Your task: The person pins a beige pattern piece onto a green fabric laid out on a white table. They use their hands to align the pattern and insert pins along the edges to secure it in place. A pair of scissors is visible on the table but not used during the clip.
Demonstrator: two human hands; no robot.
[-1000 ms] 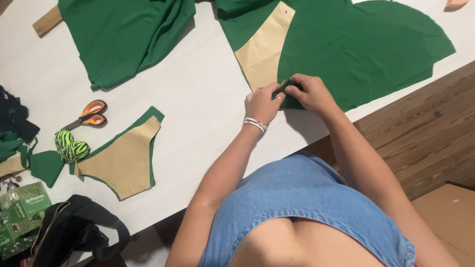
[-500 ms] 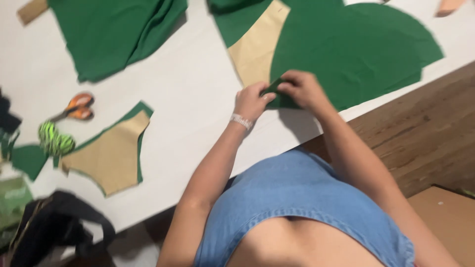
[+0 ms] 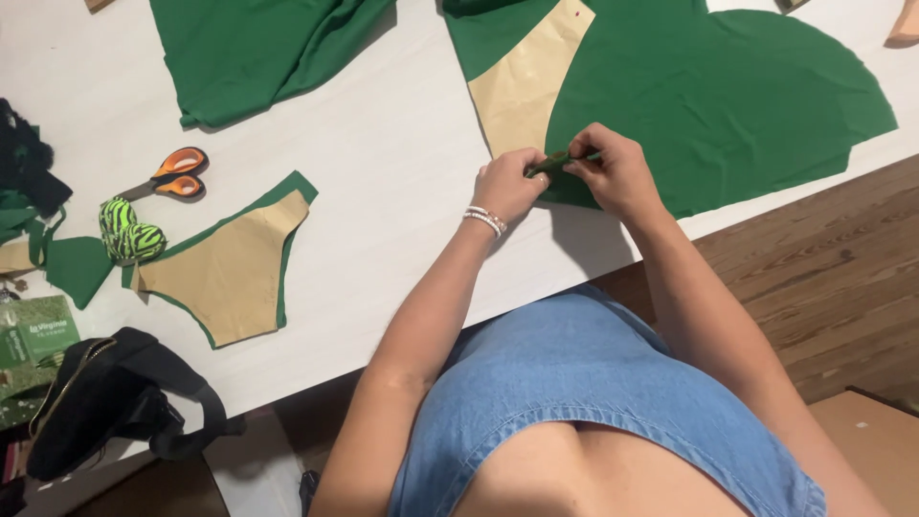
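My left hand [image 3: 507,185] and my right hand [image 3: 617,172] pinch the near edge of a large green fabric piece [image 3: 737,105] lying on the white table [image 3: 402,191]. Both hands grip a small fold of that green edge between thumbs and fingers. A tan paper pattern piece [image 3: 525,84] lies on the fabric just beyond my left hand. A beaded bracelet [image 3: 485,220] circles my left wrist.
Orange-handled scissors [image 3: 170,174] lie at the left. Beside them sit a green-and-black striped item [image 3: 129,233] and a tan brief-shaped pattern on green fabric [image 3: 230,268]. More green fabric [image 3: 258,53] lies at the back. A black bag [image 3: 96,402] rests at the near left corner.
The view has shifted slightly. My hands stay together on the fabric edge, working the small fold; the fabric has barely moved.
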